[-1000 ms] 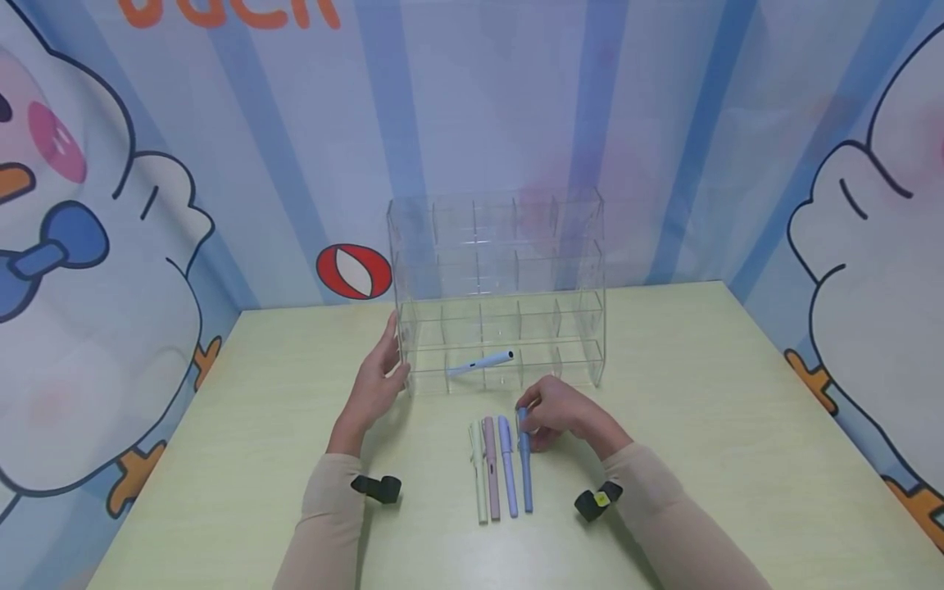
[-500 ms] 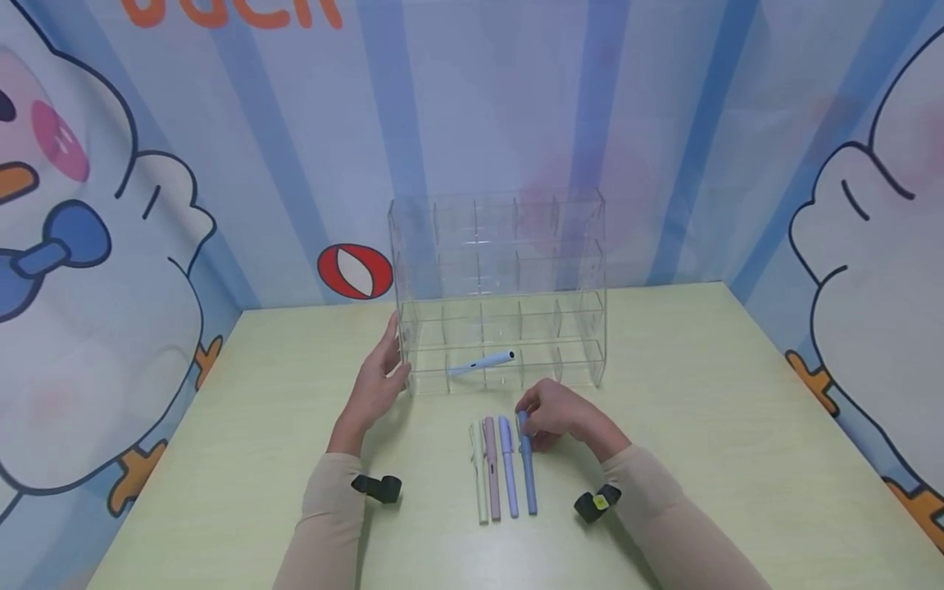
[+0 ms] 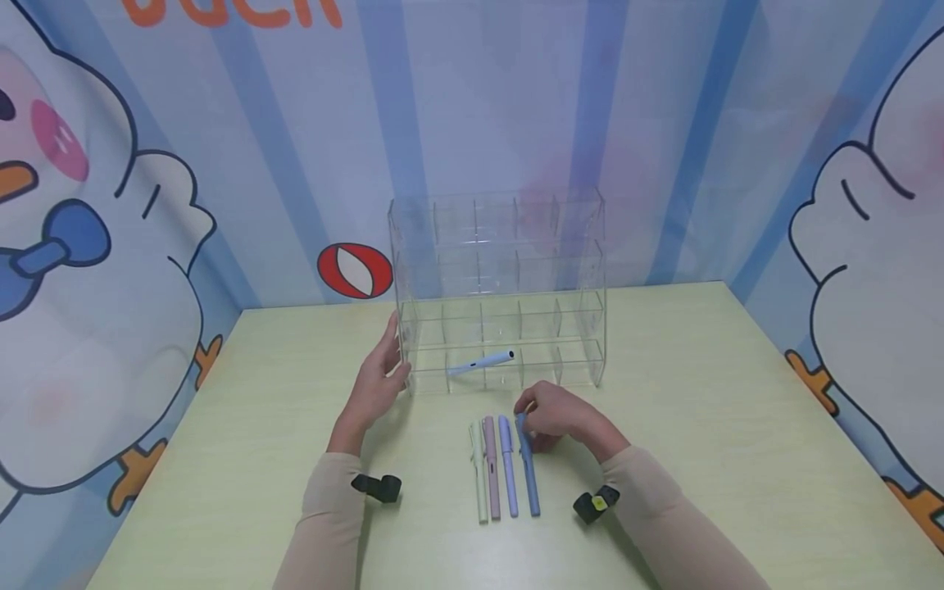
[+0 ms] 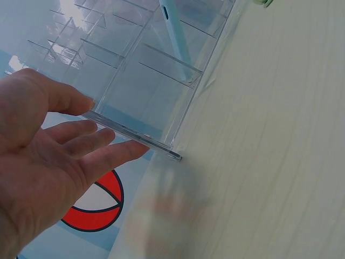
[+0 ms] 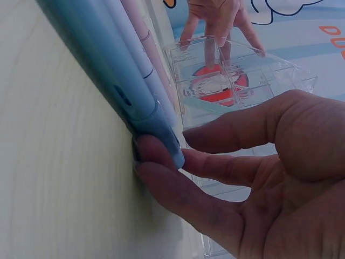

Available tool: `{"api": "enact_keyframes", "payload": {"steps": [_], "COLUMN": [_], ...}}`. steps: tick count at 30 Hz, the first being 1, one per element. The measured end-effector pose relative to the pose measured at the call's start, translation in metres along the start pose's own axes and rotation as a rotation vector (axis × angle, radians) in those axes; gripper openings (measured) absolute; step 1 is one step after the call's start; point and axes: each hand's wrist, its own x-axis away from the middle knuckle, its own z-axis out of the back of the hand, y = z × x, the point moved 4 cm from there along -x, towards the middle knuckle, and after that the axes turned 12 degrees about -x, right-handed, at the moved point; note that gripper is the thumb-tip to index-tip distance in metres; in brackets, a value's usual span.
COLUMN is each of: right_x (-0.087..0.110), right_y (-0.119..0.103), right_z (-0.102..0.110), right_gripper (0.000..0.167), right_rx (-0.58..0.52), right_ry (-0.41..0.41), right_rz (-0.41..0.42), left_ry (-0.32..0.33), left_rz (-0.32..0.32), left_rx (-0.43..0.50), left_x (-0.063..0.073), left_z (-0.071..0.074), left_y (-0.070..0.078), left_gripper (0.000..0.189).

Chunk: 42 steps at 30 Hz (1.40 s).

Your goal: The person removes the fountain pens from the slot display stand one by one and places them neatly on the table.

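In the head view, my left hand [image 3: 378,385] grips the left side panel of a clear acrylic rack [image 3: 501,328]. The left wrist view shows the thumb on one face of that panel and the fingers on the other. My right hand [image 3: 564,414] holds the capped end of a dark blue pen [image 3: 529,483], which lies on the table. Left of it lie a lavender pen [image 3: 509,475], a mauve pen [image 3: 492,479] and a pale green pen [image 3: 481,483], roughly side by side. A light blue pen [image 3: 483,361] leans inside the rack's bottom row.
The pale wooden table [image 3: 701,426] ends at the back against a blue striped backdrop [image 3: 487,98] with cartoon ducks. Thin dividers split the rack into several tiers of compartments. Each wrist wears a black camera [image 3: 379,489].
The lower end of the dark blue pen has swung slightly right, away from the lavender pen, as my right hand shifts a little toward me. My left hand has stayed on the rack.
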Motion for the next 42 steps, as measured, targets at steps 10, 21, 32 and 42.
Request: {"api": "enact_keyframes", "payload": {"steps": [10, 21, 32, 42], "right_x": [0.002, 0.004, 0.006, 0.005], "right_y": [-0.001, -0.011, -0.021, -0.024], "right_z": [0.003, 0.017, 0.026, 0.029], "right_gripper": [0.037, 0.03, 0.03, 0.037], "right_rx": [-0.027, -0.094, -0.143, -0.218], "right_ry": [0.004, 0.1, 0.161, 0.211], "right_rz": [0.005, 0.091, 0.214, 0.366], "left_ry": [-0.011, -0.012, -0.008, -0.001], "left_rz": [-0.01, 0.015, 0.002, 0.004], "left_rx": [0.001, 0.0, -0.01, -0.004], "left_x": [0.009, 0.008, 0.008, 0.002], "left_z": [0.005, 0.003, 0.005, 0.001], "left_y": [0.022, 0.018, 0.022, 0.0], "left_gripper": [0.077, 0.078, 0.078, 0.079]}}
